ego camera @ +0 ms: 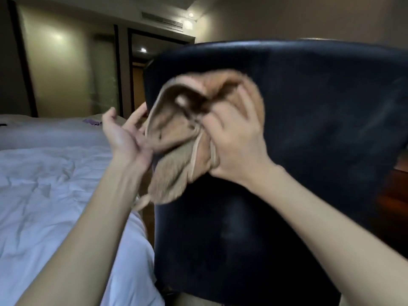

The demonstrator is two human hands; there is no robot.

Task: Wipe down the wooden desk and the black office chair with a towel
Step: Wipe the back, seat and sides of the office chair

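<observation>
Centre frame, right hand [234,146] grips a bunched tan towel [176,133] against the black office chair [320,102]. Left hand [125,133], fingers loosely open, is beside the towel; white bed [55,184] lower left.

Hotel bedroom, white bed [55,184], ceiling vent [162,19]

One black office chair [309,107]. One tan towel [176,138] in front of the chair's backrest. Two bare hands there: left hand [123,138], right hand [234,138]. One white bed [55,195] left of the chair. One ceiling vent [162,19] above it.
</observation>
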